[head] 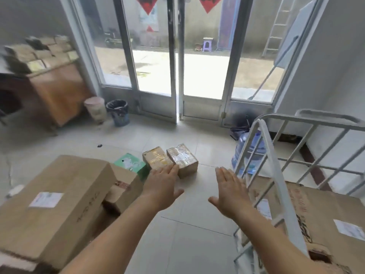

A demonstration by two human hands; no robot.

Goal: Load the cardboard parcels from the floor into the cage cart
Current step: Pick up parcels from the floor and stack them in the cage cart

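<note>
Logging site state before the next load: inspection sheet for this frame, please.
Surface: pale tiled floor, bare between the hands.
Job's things: big carton with label and smaller carton at left; two taped parcels and a green box on the floor ahead; white cage cart at right, with a labelled carton already in it.
Clutter: water jug behind the cart, pink bin, blue bin.
Grips: left hand and right hand both flat, holding nothing, stretched toward the parcels.
Cables: nothing seen.
Surroundings: glass doors onto a yard, wooden desk stacked with boxes, ladder outside.
</note>
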